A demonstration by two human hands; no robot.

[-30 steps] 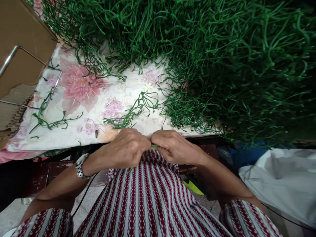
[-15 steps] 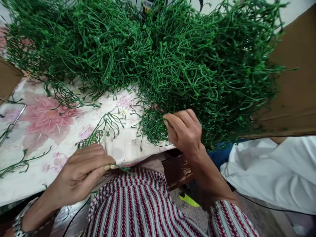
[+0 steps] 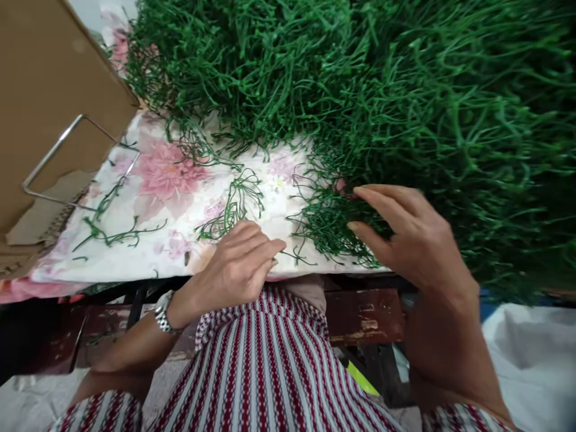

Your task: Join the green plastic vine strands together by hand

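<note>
At the table's front edge my left hand (image 3: 243, 262) is closed, thumb and forefinger pinched together. What it holds, if anything, is hidden from me. Just behind it a loose green artificial sprig (image 3: 245, 191) with thin branching stems lies on the cloth. My right hand (image 3: 409, 234) is open, its thumb and fingers apart, at the near side of a big heap of green plastic sprigs (image 3: 378, 90). A small tangled clump of sprigs (image 3: 326, 225) lies left of its fingertips.
A floral tablecloth (image 3: 168, 174) covers the table. At left are a bent metal wire frame (image 3: 54, 147), a cardboard box (image 3: 49, 78) and stray sprigs (image 3: 121, 235). White fabric (image 3: 531, 354) hangs at lower right; a dark red wooden bench (image 3: 364, 315) shows below the table.
The view has swung left, showing more of the cardboard and wire frame. My right hand has gone from closed to open beside the heap. My left hand stays pinched, now nearer the loose sprig.
</note>
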